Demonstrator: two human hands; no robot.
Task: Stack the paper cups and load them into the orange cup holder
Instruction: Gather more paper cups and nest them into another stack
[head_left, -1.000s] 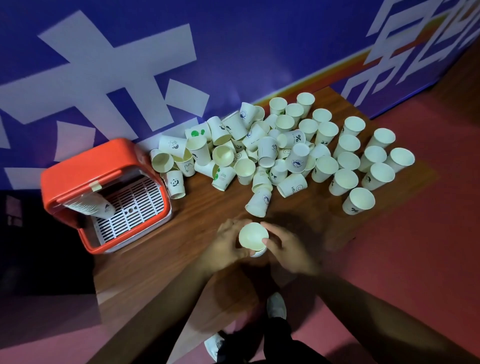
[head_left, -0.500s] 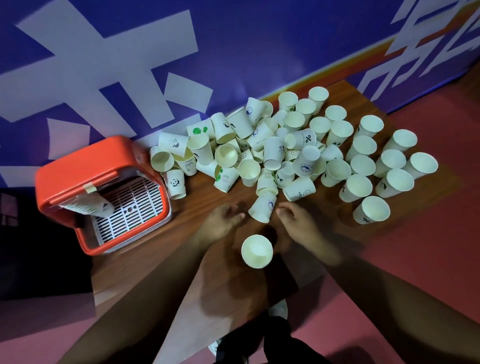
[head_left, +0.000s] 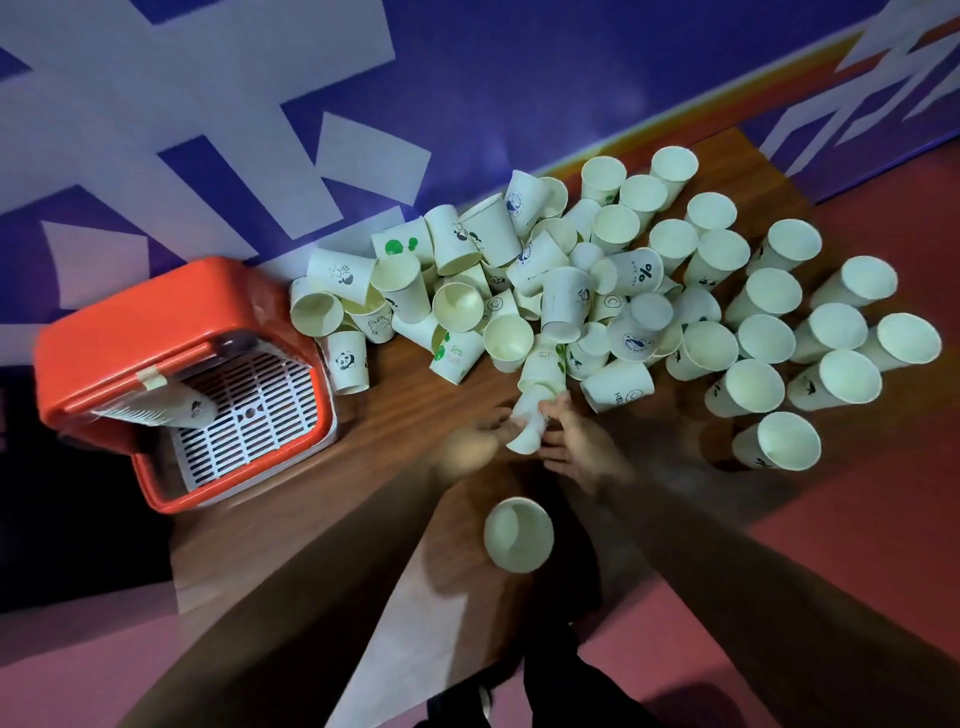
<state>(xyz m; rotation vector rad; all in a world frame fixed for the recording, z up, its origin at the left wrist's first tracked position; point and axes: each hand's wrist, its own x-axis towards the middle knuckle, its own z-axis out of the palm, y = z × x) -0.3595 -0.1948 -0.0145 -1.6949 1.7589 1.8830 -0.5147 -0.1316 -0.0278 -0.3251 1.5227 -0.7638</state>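
At pile (head_left: 566, 301) edge right hand (head_left: 576, 449) pinches tipped cup (head_left: 529, 423), left hand (head_left: 475, 444) blurred, grip cannot tell; hasty pull may tumble pile or knock near cup (head_left: 518, 535) off table (head_left: 395, 441).

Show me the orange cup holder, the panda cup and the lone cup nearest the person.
orange cup holder (head_left: 156, 322), head view, on its orange top.
panda cup (head_left: 347, 364), head view, on its printed side.
lone cup (head_left: 518, 535), head view, inside its open mouth.

Cups (head_left: 563, 306) piled nr orange holder (head_left: 156, 322).
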